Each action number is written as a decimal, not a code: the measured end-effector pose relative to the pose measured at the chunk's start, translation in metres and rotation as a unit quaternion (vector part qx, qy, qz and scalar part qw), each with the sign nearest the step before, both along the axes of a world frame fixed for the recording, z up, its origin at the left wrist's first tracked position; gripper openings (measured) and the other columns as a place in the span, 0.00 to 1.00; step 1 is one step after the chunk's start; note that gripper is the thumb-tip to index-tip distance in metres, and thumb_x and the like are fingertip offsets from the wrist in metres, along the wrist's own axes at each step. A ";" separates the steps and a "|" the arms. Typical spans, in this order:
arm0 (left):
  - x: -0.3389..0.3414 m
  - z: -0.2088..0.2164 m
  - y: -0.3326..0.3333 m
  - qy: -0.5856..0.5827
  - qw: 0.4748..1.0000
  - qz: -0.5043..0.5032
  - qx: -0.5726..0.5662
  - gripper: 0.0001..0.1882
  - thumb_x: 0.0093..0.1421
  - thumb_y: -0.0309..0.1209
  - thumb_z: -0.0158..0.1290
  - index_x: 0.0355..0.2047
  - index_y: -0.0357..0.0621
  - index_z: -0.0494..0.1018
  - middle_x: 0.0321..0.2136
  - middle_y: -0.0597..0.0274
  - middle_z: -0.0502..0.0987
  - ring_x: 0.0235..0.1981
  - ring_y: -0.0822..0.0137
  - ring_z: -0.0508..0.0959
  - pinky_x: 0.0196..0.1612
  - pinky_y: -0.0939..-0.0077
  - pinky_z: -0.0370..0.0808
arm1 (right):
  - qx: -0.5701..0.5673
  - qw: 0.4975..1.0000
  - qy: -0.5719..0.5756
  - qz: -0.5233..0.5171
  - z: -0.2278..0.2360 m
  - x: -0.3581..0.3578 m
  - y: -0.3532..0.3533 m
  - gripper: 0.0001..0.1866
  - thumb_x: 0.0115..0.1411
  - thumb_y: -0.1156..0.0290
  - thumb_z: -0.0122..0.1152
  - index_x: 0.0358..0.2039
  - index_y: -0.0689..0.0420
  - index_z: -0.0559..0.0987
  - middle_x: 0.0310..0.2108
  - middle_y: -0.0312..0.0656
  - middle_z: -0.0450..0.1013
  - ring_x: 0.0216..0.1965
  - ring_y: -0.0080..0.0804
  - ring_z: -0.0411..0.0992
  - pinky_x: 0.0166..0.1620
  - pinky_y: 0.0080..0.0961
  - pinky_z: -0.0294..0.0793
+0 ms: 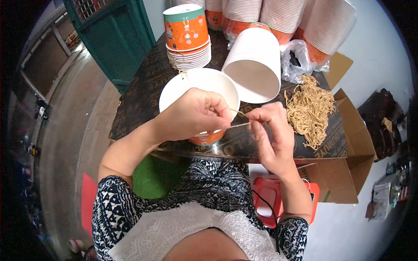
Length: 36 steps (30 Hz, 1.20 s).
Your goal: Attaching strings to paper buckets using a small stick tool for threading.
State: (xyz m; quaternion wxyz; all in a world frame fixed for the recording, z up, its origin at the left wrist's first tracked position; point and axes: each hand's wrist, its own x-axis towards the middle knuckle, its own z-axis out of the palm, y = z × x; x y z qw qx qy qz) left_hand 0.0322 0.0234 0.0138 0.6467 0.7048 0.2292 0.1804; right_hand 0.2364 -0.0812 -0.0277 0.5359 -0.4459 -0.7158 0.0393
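Note:
Between my two hands runs a short length of tan string point(238, 125), looped and pinched at both ends. My left hand point(202, 112) is closed on its left end, over a paper bucket point(174, 89) with a white inside and an orange outside. The fingertips of my right hand point(274, 135) pinch the other end, just right of that bucket. A tangled heap of tan string point(310, 112) lies to the right of my right hand. Behind my hands a large white paper tub point(253, 65) rests on its side, its mouth toward me.
A stack of orange and green paper buckets point(186, 37) stands at the back left of the dark printed table point(139, 91). More bagged stacks point(283, 17) line the back. A clear plastic bag point(296, 61) and an open cardboard box point(355, 130) are at the right.

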 end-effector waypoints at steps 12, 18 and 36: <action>0.007 -0.004 0.001 0.008 1.000 -0.004 0.028 0.03 0.58 0.23 0.58 0.32 0.36 0.74 0.24 0.68 0.75 0.21 0.80 0.71 0.22 0.84 0.67 | 0.076 0.989 -0.094 0.084 0.016 -0.002 0.029 0.10 0.45 0.83 0.55 0.29 0.56 0.76 0.31 0.41 0.69 0.37 0.42 0.65 0.42 0.34 0.61; 0.001 -0.002 0.009 -0.016 0.998 -0.052 -0.029 0.08 0.62 0.29 0.57 0.34 0.35 0.73 0.26 0.67 0.76 0.24 0.79 0.73 0.29 0.84 0.70 | 0.008 0.996 -0.085 0.016 0.001 -0.004 0.023 0.11 0.51 0.79 0.59 0.37 0.58 0.78 0.36 0.44 0.70 0.41 0.43 0.65 0.47 0.38 0.62; 0.001 -0.002 0.010 -0.025 0.998 -0.062 -0.017 0.08 0.60 0.28 0.59 0.33 0.35 0.73 0.27 0.63 0.78 0.25 0.78 0.74 0.30 0.85 0.71 | 0.052 0.998 -0.047 0.004 -0.007 -0.016 0.024 0.09 0.47 0.80 0.65 0.30 0.56 0.76 0.34 0.41 0.70 0.39 0.41 0.66 0.44 0.35 0.61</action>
